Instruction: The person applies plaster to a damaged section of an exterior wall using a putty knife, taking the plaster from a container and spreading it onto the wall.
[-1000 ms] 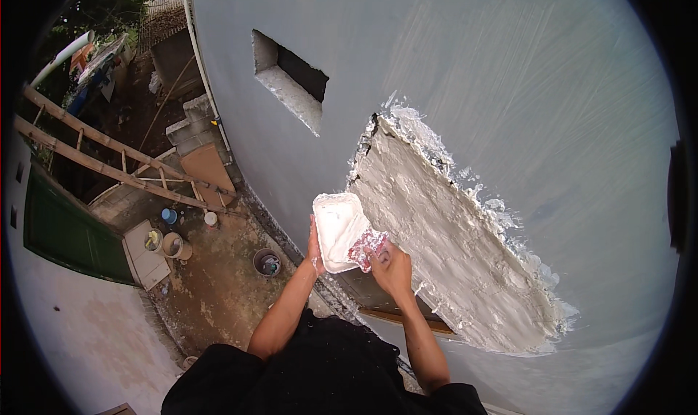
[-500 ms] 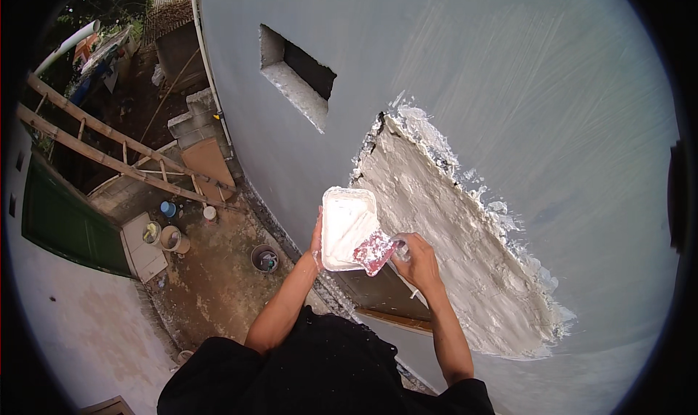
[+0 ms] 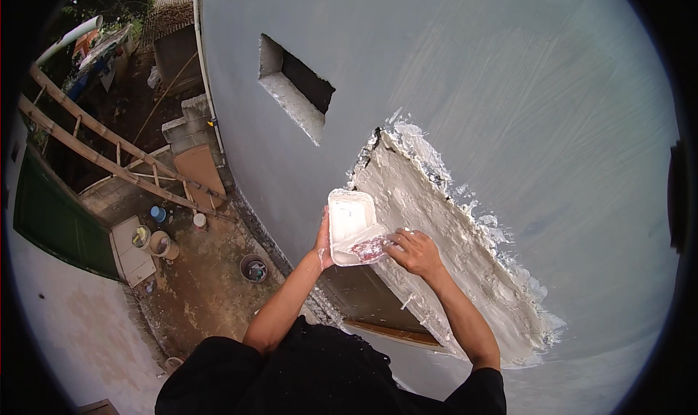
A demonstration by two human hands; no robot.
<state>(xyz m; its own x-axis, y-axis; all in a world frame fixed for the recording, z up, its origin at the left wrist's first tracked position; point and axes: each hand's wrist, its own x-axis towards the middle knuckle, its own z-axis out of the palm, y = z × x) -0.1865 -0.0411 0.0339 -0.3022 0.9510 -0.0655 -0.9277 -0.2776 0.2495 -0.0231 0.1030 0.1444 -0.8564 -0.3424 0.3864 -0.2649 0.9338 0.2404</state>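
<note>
Your half-curled left hand (image 3: 324, 242) grips the white rectangular plastic tray (image 3: 333, 222); your right hand (image 3: 415, 253) pinches the flat, white-smeared red scraper (image 3: 369, 250). Brace level, scrape flush!

Hands, 2: left hand (image 3: 324, 244), right hand (image 3: 416, 253). White tray (image 3: 332, 211), 1. Red scraper (image 3: 369, 250), 1. Yard floor (image 3: 207, 291), 5 vessels: blue pail (image 3: 158, 213), 2 pale buckets (image 3: 163, 246) toward left edge; white tub (image 3: 200, 221) toward far edge; grey bucket (image 3: 253, 269) toward right edge. Ladder (image 3: 109, 164), 1. Wall opening (image 3: 309, 84), 1. Plaster patch (image 3: 414, 189), 1. Green panel (image 3: 62, 218), 1.
</note>
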